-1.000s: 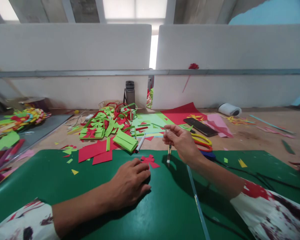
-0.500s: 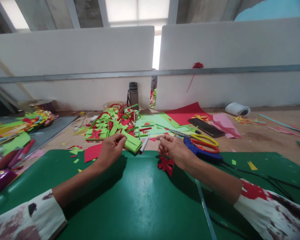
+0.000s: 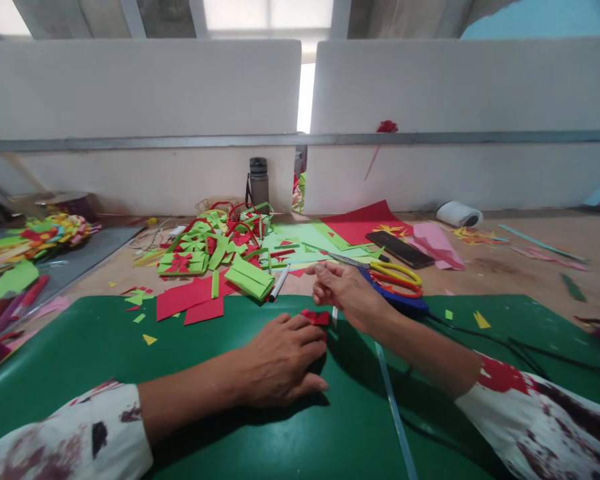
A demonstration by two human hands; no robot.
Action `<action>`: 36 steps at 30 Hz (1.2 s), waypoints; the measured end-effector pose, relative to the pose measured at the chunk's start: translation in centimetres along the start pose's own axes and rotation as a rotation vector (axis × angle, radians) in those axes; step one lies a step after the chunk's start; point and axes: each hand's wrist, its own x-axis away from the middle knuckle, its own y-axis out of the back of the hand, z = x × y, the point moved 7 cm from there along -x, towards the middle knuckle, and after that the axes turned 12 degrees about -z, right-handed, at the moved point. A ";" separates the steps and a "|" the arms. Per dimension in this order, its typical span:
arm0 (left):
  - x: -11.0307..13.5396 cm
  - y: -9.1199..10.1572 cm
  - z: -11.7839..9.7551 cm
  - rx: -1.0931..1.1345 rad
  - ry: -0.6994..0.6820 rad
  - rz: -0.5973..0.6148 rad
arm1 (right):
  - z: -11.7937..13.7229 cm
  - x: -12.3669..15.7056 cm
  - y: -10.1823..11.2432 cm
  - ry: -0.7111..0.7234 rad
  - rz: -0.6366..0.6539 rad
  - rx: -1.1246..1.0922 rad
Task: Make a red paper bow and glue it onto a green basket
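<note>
My left hand [image 3: 286,360] lies palm down over the green mat [image 3: 130,373], its fingers stretched out and its thumb apart. Its fingertips reach a red paper flower [image 3: 316,318], which is partly covered by them. Just right of the flower, my right hand [image 3: 349,292] is raised with thumb and forefinger pinched together; whatever may be between them is too small to make out. Behind that hand lie scissors [image 3: 396,275] with yellow and orange handles, on top of a blue tool [image 3: 405,303] with a black cord.
A folded green paper packet [image 3: 250,279], a white marker [image 3: 280,283] and red paper pieces [image 3: 190,299] lie ahead. Beyond them are a pile of green and red paper bags [image 3: 215,243], a dark phone [image 3: 400,249] and a bottle [image 3: 259,183]. A pale blue strip [image 3: 396,410] crosses the mat.
My left hand has moved right and nearer, from beside the green packet to the red paper flower. My right hand stays raised in its pinch. The view has shifted slightly.
</note>
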 end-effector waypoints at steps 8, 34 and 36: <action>4.6 1.9 -0.4 0.148 0.076 0.003 | 3.8 -2.2 4.5 0.236 -0.324 -0.090; 5.1 5.5 7.4 0.571 0.708 -0.495 | -2.2 -1.2 -1.6 -0.084 0.011 0.184; 5.1 4.6 5.6 0.564 0.615 -0.432 | -2.4 -1.1 -1.5 -0.044 0.032 0.248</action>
